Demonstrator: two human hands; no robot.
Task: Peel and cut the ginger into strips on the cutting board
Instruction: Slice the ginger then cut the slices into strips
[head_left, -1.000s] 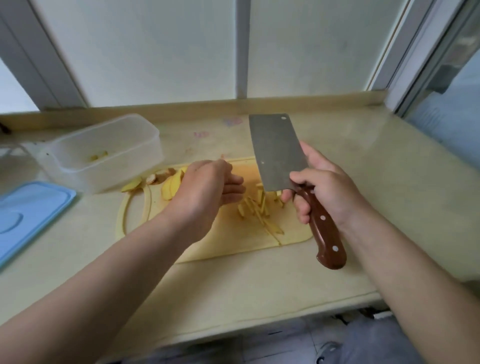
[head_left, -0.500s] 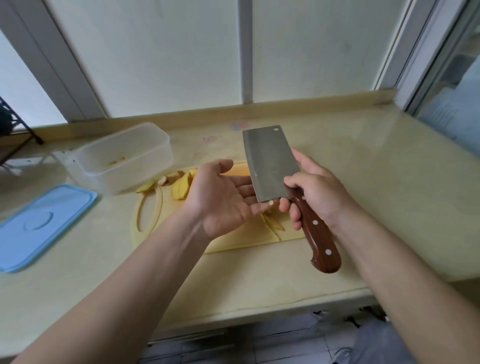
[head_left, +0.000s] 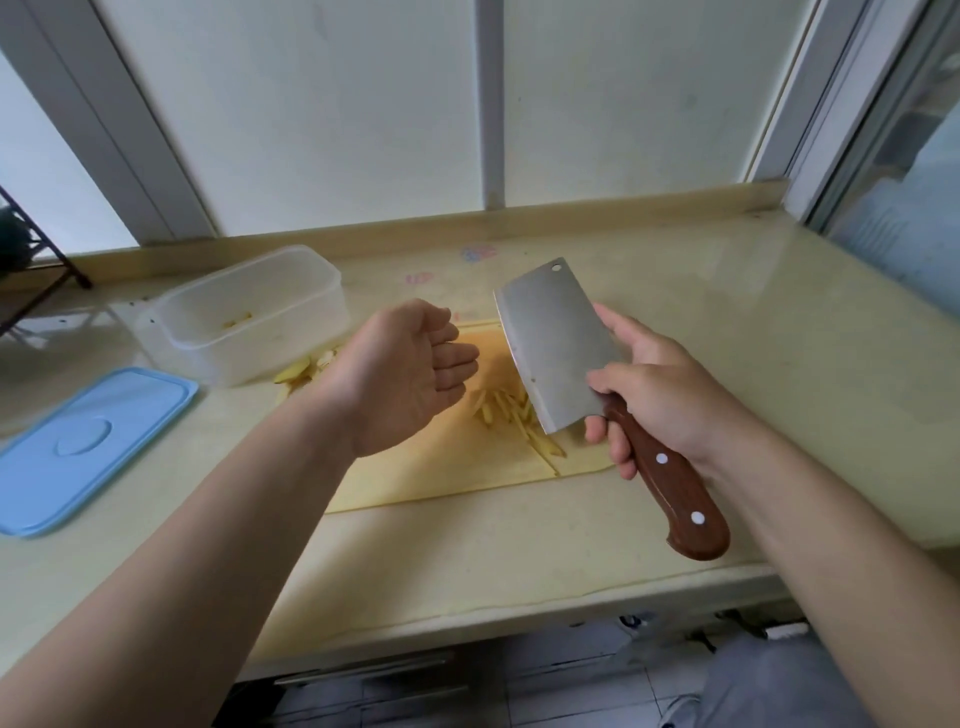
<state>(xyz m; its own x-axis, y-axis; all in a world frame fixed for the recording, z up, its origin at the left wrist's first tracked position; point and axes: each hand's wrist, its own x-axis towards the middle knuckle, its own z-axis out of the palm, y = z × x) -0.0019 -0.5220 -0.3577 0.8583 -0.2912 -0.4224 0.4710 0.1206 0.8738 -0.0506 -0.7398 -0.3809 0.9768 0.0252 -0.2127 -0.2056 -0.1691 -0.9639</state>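
Ginger strips (head_left: 506, 410) lie on my cutting board (head_left: 457, 467) beneath the raised cleaver (head_left: 558, 343) my right hand (head_left: 660, 395) grips, left hand (head_left: 405, 374) loose and empty above, uncut slices (head_left: 297, 371) at the board's far-left edge; best I stack those flat, fingertips tucked, before slicing.

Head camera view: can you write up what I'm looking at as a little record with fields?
Cutting board: yellow, on the counter
Ginger strips: cut, lying on the board
Left hand: palm up above the board, nothing seen in it
Right hand: grips the cleaver by its wooden handle, blade raised
Clear tub: open, few ginger bits inside
Blue lid: flat on the counter, beside the tub
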